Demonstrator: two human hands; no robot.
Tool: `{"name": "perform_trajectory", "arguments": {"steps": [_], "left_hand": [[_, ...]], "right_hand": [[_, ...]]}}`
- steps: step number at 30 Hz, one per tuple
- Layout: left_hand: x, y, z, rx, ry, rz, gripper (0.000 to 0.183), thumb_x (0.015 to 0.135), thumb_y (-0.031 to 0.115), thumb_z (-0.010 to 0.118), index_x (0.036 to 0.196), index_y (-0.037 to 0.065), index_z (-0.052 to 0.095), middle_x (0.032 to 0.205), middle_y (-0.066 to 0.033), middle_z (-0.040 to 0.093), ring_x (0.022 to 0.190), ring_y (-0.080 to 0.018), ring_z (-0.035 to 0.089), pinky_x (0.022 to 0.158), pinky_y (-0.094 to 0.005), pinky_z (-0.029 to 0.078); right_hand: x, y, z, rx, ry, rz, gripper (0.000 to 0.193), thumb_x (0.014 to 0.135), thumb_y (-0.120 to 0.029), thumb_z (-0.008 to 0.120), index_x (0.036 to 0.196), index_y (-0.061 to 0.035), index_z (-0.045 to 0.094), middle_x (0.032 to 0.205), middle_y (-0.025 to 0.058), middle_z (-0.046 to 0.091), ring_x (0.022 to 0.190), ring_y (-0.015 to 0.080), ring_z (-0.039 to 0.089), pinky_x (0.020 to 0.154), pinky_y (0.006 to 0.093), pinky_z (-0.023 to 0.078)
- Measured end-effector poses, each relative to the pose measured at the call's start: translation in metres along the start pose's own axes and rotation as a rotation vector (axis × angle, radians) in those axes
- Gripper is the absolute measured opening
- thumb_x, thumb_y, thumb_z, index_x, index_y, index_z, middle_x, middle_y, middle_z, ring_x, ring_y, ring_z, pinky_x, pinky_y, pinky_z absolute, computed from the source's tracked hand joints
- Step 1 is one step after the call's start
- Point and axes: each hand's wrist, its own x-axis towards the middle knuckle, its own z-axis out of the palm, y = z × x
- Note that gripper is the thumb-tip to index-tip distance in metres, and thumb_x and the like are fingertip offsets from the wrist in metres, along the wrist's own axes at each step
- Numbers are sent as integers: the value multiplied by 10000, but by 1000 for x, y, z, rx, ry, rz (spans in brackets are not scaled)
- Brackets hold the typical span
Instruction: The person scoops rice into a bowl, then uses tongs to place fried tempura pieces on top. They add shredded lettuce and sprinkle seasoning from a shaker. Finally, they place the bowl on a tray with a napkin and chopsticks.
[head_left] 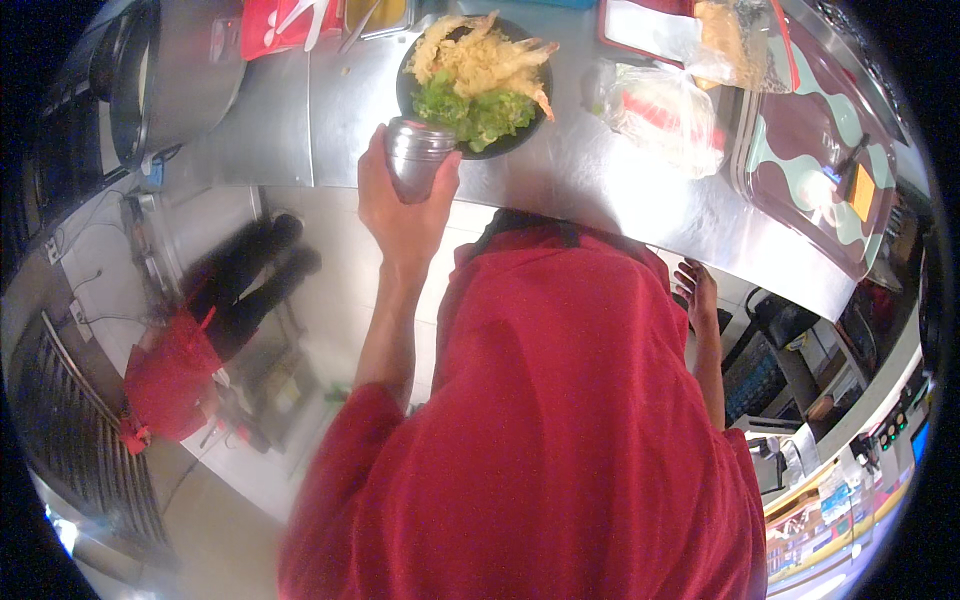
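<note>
My left hand (pixel 405 215) is wrapped round a small metal shaker (pixel 412 165). It holds the shaker at the near left edge of a black bowl (pixel 546 80), tilted so that its lid end leans toward the food. In the bowl, golden battered shrimp tempura (pixel 490 55) lies behind a heap of chopped green leaves (pixel 470 112). Whether the shaker touches the bowl, I cannot tell. Down by my right side, below the counter edge, hangs my right hand (pixel 698 290). Its fingers are apart and nothing shows in them.
The bowl stands on a steel counter (pixel 270 130). To its right are clear plastic bags of food (pixel 665 120) and stacked patterned trays (pixel 800 170). A red tray (pixel 270 28) with white spoons sits at the back left. Another person in red (pixel 175 375) stands at left.
</note>
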Motion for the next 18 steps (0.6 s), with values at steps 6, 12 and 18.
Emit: {"name": "perform_trajectory", "arguments": {"steps": [6,12,18], "left_hand": [[-1,-28,-2,3,60,70,654,713,165,844,1233,-79,531,1044,-191,629,910,-310,634,783,-390,524],[19,-63,-2,-40,29,171,695,697,186,859,1255,-74,536,1072,-197,634,926,-315,640,801,-395,524],[41,-60,-6,-137,-41,245,736,671,190,874,1269,-62,527,1105,-192,618,965,-319,620,831,-402,518]], "right_hand": [[-9,28,15,48,-17,4,495,962,-367,476,1332,-41,522,1217,121,614,1033,218,617,766,305,481],[-23,44,36,107,21,-9,515,953,-406,506,1335,-60,525,1252,126,606,1055,230,617,793,313,481],[-33,73,47,188,16,-51,537,955,-429,494,1353,-69,510,1284,127,595,1079,240,613,838,359,479]]}}
